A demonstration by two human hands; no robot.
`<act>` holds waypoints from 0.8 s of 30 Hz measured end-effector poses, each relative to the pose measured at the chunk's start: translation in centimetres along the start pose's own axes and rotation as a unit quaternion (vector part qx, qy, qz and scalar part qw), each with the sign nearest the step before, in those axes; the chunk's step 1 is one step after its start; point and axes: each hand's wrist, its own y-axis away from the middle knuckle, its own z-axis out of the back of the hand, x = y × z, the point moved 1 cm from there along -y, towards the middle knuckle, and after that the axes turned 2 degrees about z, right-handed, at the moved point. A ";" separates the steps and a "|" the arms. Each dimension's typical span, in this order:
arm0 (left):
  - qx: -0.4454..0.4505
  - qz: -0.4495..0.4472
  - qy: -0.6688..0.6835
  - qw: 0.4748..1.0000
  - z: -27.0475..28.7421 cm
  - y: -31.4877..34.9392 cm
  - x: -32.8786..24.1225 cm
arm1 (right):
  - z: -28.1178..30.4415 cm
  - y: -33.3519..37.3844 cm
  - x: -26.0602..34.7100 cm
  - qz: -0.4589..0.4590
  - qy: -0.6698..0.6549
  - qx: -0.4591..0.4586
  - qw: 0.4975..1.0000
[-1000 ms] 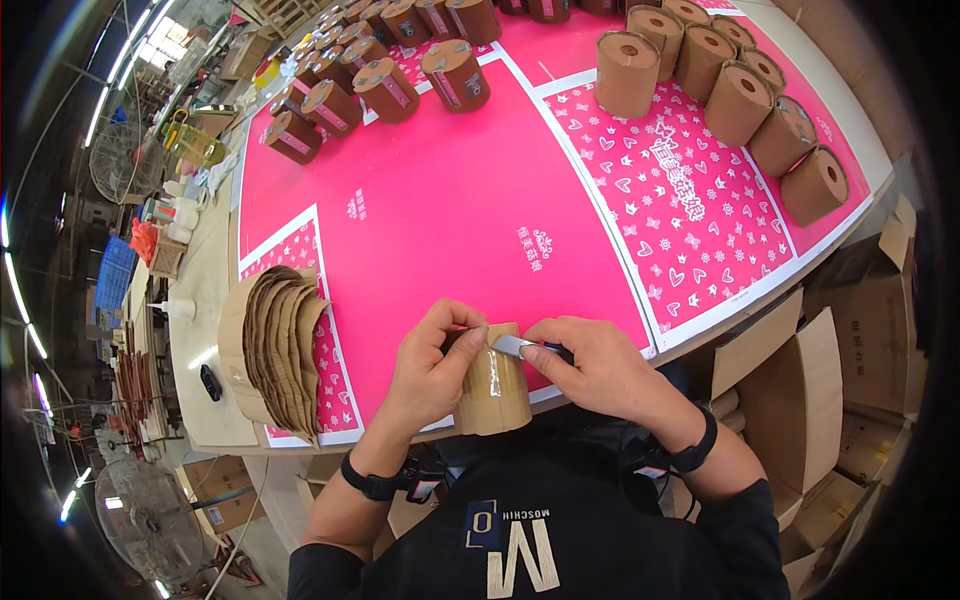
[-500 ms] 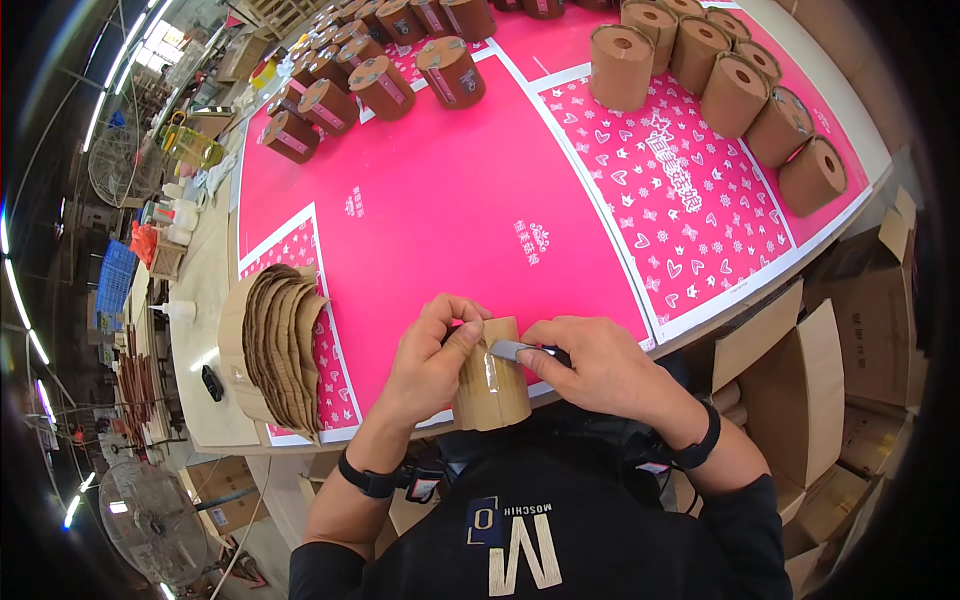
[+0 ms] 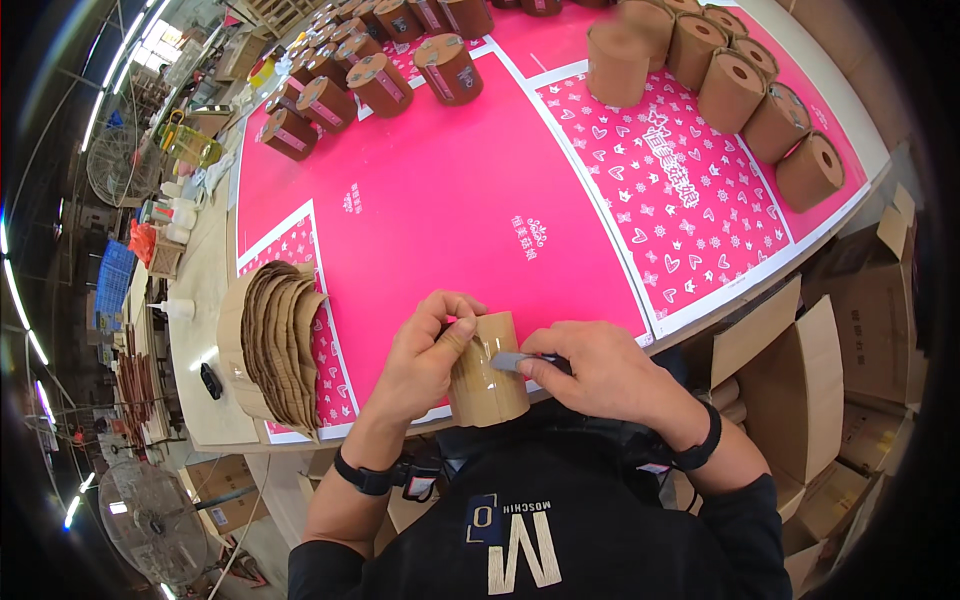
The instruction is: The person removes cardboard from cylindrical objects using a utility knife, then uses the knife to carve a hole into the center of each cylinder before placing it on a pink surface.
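At the table's near edge I hold a tan, paper-wrapped roll with shiny clear tape down its front. My left hand is closed on its left upper side, thumb toward the top rim. My right hand is closed round a grey-handled box cutter, whose front end lies against the taped face of the roll. Its blade is too small to make out. Left of my left hand stands a stack of curved brown kraft paper sheets.
Pink printed sheets cover the table. Brown wrapped rolls stand far left, and plain kraft ones far right. A black object and a white bottle lie on the left side. Open cardboard boxes stand right of the table.
The box cutter has slid slightly down along the taped face of the roll. The roll has shifted slightly up, and my left hand keeps its grip.
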 end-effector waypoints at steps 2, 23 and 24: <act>0.002 0.011 0.007 1.000 0.1 0.1 0.1 | 0.1 0.5 0.1 0.000 -0.014 0.039 0.999; -0.014 0.096 0.200 0.975 3.6 6.6 0.8 | -1.2 -0.5 6.1 0.001 0.110 -0.094 0.990; -0.007 0.103 0.206 0.973 3.5 6.9 1.0 | -0.7 -0.6 5.6 -0.009 0.113 -0.146 0.983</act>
